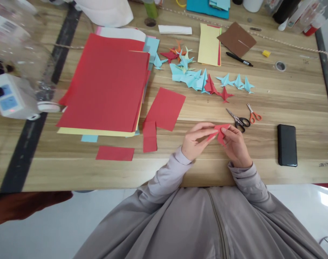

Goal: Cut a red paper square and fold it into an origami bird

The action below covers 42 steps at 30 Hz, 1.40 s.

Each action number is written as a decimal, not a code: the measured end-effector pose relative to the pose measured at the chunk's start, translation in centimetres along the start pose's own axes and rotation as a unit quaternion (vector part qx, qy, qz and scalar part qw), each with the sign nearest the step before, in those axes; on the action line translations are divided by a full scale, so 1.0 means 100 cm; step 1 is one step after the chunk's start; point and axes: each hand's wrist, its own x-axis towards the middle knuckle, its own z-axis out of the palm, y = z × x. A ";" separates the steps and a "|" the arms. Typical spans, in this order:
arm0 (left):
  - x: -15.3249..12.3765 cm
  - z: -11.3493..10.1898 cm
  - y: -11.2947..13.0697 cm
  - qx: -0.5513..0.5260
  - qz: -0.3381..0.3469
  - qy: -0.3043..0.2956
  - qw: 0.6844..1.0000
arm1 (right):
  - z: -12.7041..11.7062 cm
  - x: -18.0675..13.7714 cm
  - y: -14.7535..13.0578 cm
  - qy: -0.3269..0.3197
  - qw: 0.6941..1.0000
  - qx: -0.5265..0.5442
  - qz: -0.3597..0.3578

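Between my two hands is a small folded piece of red paper (221,135), held just above the table's front part. My left hand (197,139) pinches its left side, fingers stretched along it. My right hand (235,144) grips the right side between thumb and fingers. Just beyond lie black-handled scissors (241,122) and small orange-handled scissors (253,114). Left of my hands are a red paper sheet (166,108), a creased red strip (150,137) and a red rectangle (115,153). Folded paper cranes (193,77) in blue, red and other colours lie farther back.
A big stack of red paper (107,82) covers the left. A black phone (287,145) lies at right. Behind are yellow paper slips (208,45), a brown sheet (236,39), a pen (239,59) and a cord across the table. A white device (15,97) stands far left.
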 end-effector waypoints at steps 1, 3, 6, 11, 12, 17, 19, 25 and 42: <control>0.000 0.000 0.001 0.016 0.016 -0.007 1.000 | 0.000 0.000 0.000 0.001 1.000 0.004 0.003; 0.000 0.001 0.002 0.037 0.025 -0.010 0.999 | 0.000 -0.001 -0.001 0.001 1.000 0.001 0.006; 0.000 0.000 0.001 0.053 0.024 -0.013 0.998 | 0.000 -0.001 0.000 -0.011 1.000 -0.019 0.005; -0.001 -0.002 -0.004 0.054 0.020 -0.032 0.998 | -0.003 0.001 0.001 -0.014 0.999 -0.042 -0.004; -0.002 -0.003 -0.004 0.053 0.017 -0.035 0.998 | -0.004 0.001 0.002 -0.014 0.999 -0.045 -0.007; -0.002 -0.003 -0.005 0.036 -0.007 -0.024 0.999 | -0.003 0.001 0.005 0.007 0.999 -0.037 -0.029; -0.002 -0.003 -0.004 0.033 -0.013 -0.017 0.999 | -0.003 0.000 0.006 0.018 0.998 -0.042 -0.041; -0.002 -0.005 -0.004 0.028 0.009 -0.043 0.999 | -0.002 -0.002 0.003 0.031 0.997 -0.050 -0.048; -0.002 0.000 -0.008 -0.030 -0.077 0.005 0.997 | -0.004 -0.002 0.001 0.027 0.998 -0.052 -0.035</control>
